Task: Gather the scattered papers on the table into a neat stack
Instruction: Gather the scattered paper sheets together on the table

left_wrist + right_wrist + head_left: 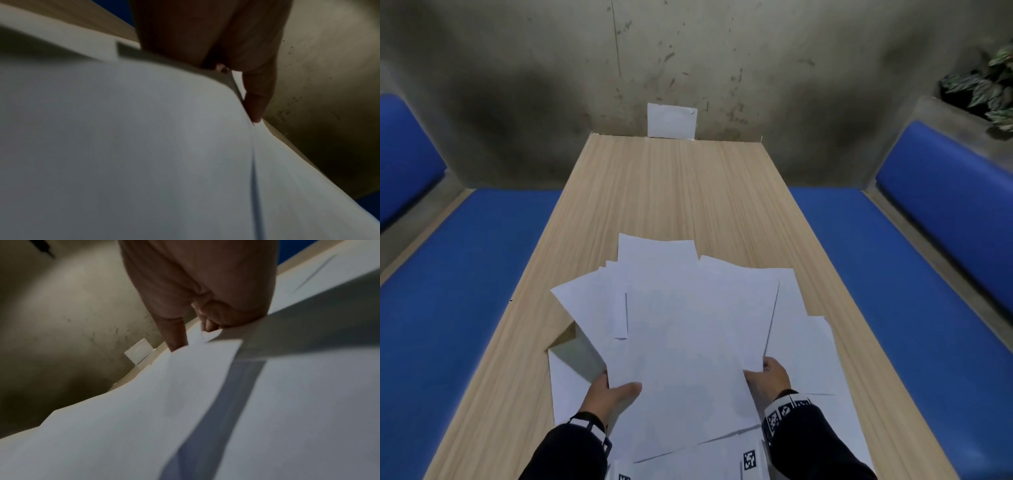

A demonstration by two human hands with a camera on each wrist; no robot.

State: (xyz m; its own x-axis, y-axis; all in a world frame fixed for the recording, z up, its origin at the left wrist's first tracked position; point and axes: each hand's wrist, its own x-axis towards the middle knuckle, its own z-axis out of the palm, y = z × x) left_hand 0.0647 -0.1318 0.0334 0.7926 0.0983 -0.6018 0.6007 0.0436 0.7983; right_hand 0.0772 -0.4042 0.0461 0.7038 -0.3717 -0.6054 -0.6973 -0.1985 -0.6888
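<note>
While both hands lift the fanned papers [688, 325] off the table [671, 192]:
left hand [613, 394] pinches their 8 o'clock edge, right hand [767, 377] their 4 o'clock edge; likely risk: unaligned sheets slipping from shallow pinches; more lie beneath.

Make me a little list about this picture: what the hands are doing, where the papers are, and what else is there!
left hand: grips the left edge of the papers
right hand: grips the right edge of the papers
papers: white, fanned out untidily, partly lifted
table: light wood
small white sheet: on the wall past the table's far end
benches: blue, both sides
plant: upper right
</note>
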